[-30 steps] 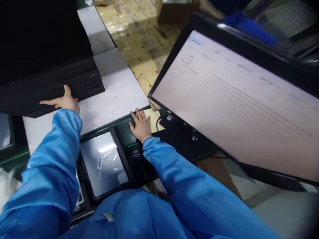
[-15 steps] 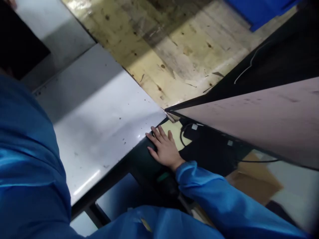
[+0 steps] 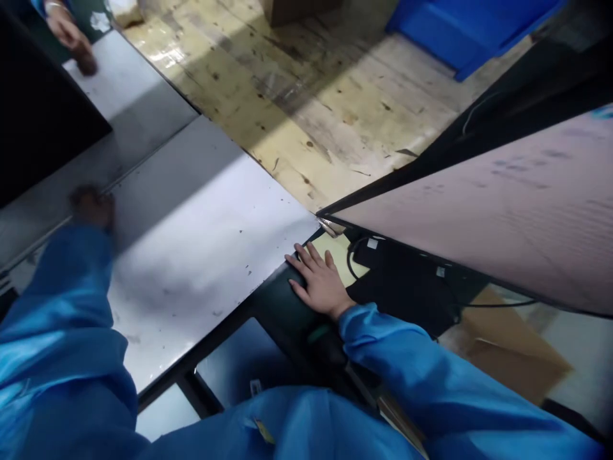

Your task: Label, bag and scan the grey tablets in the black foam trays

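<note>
My right hand [image 3: 320, 282] lies flat with fingers spread on the dark green bench edge [image 3: 278, 303], beside a yellow pad [image 3: 338, 252] and just under the corner of a lit monitor [image 3: 502, 211]. My left hand [image 3: 92, 204] is smeared by motion on the white table top [image 3: 201, 236], near the dark foam stack [image 3: 33, 121]; its fingers cannot be made out. Both arms wear blue sleeves.
Another person's hand [image 3: 69, 35] rests at the far end of the white table. Black cables and a dark device [image 3: 402, 281] sit below the monitor. Glossy panels in dark frames [image 3: 239, 370] lie near my body. A blue crate [image 3: 469, 29] stands on the wooden floor.
The view swung away from the foam stack. My left hand left the stack's edge and now moves over the white table. My right hand stayed flat on the bench edge.
</note>
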The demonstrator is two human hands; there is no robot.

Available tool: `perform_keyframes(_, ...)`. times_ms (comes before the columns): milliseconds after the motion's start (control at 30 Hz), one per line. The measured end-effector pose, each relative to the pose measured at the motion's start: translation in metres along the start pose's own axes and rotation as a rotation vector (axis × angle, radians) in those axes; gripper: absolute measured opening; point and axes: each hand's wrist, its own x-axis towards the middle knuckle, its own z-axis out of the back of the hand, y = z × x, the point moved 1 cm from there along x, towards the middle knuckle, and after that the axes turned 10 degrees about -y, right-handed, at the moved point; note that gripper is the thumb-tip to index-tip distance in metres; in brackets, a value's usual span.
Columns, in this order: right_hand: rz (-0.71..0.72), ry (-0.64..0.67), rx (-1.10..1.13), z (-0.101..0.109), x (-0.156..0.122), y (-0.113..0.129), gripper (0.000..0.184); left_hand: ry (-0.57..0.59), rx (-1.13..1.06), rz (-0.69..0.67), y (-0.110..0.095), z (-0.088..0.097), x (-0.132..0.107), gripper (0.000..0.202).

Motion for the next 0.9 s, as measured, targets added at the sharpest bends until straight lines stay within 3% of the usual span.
perform_keyframes(67,0.007,-0.005,0.004,0.000,0.003,0.001,0.062,0.081,0.046,-0.022,-0.005,0.004,-0.038,0.070)
perform_keyframes(200,0.027,-0.029,0.015,-0.004,0.010,0.003,0.065,0.364,-0.040,-0.061,-0.019,0.014,-0.142,0.083)
perform_keyframes(300,0.050,-0.043,0.019,-0.005,0.014,0.007,0.066,0.481,-0.265,0.059,-0.012,0.048,-0.229,0.083)
perform_keyframes(400,0.136,-0.069,0.009,0.009,0.018,0.012,0.062,0.309,-0.408,0.229,0.007,0.099,-0.339,0.085)
perform_keyframes(500,0.254,-0.090,-0.014,0.038,0.021,0.022,0.060,0.089,-0.483,0.456,0.019,0.146,-0.481,0.078)
perform_keyframes(600,0.235,-0.083,-0.022,0.063,0.019,0.043,0.066,-0.060,-0.538,0.669,0.010,0.182,-0.626,0.068)
perform_keyframes(700,0.205,-0.111,0.038,0.067,-0.004,0.073,0.067,-0.220,-0.586,0.887,-0.015,0.199,-0.731,0.063)
perform_keyframes(767,0.286,-0.107,0.123,0.058,-0.039,0.093,0.062,-0.329,-0.633,1.004,-0.029,0.200,-0.765,0.064)
perform_keyframes(800,0.327,-0.087,0.154,0.051,-0.062,0.101,0.060,-0.380,-0.661,1.038,-0.032,0.197,-0.769,0.065)
perform_keyframes(833,0.345,-0.060,0.168,0.042,-0.087,0.108,0.059,-0.422,-0.689,1.049,-0.032,0.194,-0.766,0.066)
perform_keyframes(900,0.311,-0.004,0.133,0.023,-0.137,0.114,0.063,-0.478,-0.755,1.006,-0.020,0.186,-0.737,0.063)
